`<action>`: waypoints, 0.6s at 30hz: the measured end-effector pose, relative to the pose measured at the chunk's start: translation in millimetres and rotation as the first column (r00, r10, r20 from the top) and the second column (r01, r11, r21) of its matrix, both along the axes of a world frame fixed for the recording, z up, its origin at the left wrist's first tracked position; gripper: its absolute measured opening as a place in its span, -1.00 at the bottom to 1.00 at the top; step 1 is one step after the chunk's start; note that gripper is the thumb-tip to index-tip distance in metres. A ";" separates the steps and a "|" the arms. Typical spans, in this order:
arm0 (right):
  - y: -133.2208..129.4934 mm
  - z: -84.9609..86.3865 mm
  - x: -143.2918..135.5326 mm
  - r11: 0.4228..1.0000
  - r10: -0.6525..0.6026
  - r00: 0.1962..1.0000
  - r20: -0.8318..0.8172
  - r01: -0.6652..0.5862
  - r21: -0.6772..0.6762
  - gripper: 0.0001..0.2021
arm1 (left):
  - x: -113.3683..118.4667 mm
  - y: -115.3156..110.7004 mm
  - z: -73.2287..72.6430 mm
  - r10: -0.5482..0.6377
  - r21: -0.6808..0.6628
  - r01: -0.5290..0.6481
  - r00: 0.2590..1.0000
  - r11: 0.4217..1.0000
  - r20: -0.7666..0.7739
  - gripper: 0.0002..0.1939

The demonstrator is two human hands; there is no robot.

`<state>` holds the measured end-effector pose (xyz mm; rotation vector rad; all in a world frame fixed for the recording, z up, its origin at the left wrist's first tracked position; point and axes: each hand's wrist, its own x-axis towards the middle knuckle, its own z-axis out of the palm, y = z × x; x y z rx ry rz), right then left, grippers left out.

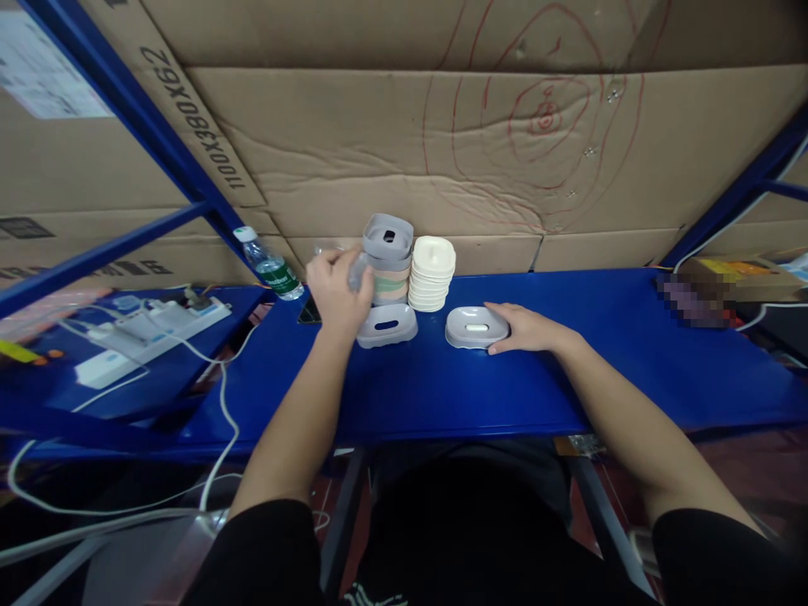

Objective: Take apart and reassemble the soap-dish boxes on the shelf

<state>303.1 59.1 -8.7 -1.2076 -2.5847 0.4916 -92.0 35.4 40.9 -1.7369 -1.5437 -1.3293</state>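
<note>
My left hand (341, 290) is closed, fingers curled round a clear plastic piece (359, 273) whose exact kind I cannot make out. It hovers beside a stack of grey, pink and green dish parts (388, 240). In front of that stack lies a grey dish part with a dark oval slot (387, 326). My right hand (527, 328) grips the right end of a grey soap dish (476, 326), which rests on the table and has a whitish oval in its centre. Between the hands, farther back, stands a stack of cream trays (433, 273).
On the blue table (442, 396), a water bottle (273, 268) leans at the left. Beyond it lies a white power strip (155, 341) with cables. Cardboard (379, 126) lines the back. A box (738, 278) and a blurred-out object (694, 299) are at the right.
</note>
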 end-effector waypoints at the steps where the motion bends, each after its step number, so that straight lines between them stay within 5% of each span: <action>1: 0.2 -0.3 0.2 1.000 0.008 1.000 0.006 -0.008 0.009 0.21 | -9.7 4.4 -0.9 0.053 -0.011 -0.053 0.998 0.999 0.032 -0.52; 6: -0.2 0.9 0.2 1.000 0.012 0.999 0.037 -0.013 0.010 0.21 | -29.5 16.7 -9.6 0.218 -0.203 -0.196 0.972 0.959 0.090 -0.31; 18: 1.4 -1.6 0.9 1.000 0.009 1.000 0.015 -0.009 -0.008 0.21 | -35.4 23.3 -10.8 0.211 -0.257 -0.159 0.959 0.953 0.191 -0.61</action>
